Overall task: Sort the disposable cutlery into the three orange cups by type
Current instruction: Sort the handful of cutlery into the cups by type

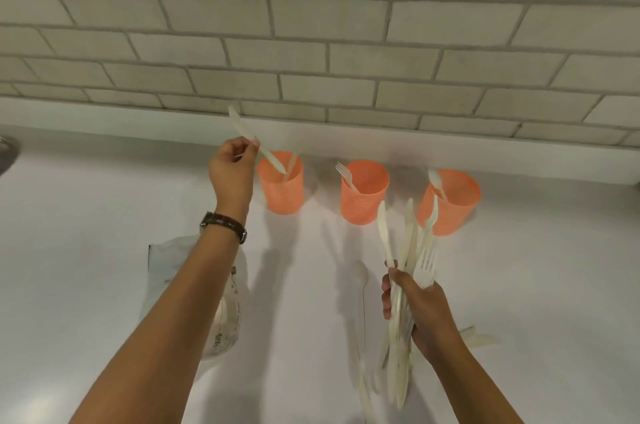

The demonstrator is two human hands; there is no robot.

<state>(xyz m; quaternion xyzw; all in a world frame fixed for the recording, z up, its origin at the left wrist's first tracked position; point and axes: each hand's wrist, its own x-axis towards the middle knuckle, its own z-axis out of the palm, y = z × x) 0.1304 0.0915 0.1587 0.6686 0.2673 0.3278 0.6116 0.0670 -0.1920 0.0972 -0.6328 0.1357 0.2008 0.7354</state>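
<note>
At about nine o'clock on the white counter [104,250] lies a crumpled bag [194,285], partly hidden under the forearm. Some dark print shows on its lower right side, but it is too small and creased to read. No other writing or brand shows anywhere.

The left hand [231,170], a brown-strapped watch [224,224] on its wrist, pinches a single knife [254,143] between thumb and fingertips, the other fingers curled in. The knife tilts, its lower tip just at the mouth of the left cup [281,188], at about eleven o'clock. One piece already stands in that cup; it looks like another knife, though its end is hard to make out.

The middle cup [363,196], near twelve o'clock, holds one fork [346,175], leaning left.

The right hand [420,311], at about four o'clock, is closed round a mixed bundle [403,261] of knives, forks and at least one spoon, fanned upward.

The right cup [453,202], at about one o'clock, holds what appears to be a spoon [435,181].

A few loose pieces [483,338] lie on the counter just right of that hand, and more blurred ones below it near six o'clock.

By my judgement the sorting is at an early stage: each cup has its type set by one piece or so, the knife drop is in hand, and most of the cutlery is left.
</note>
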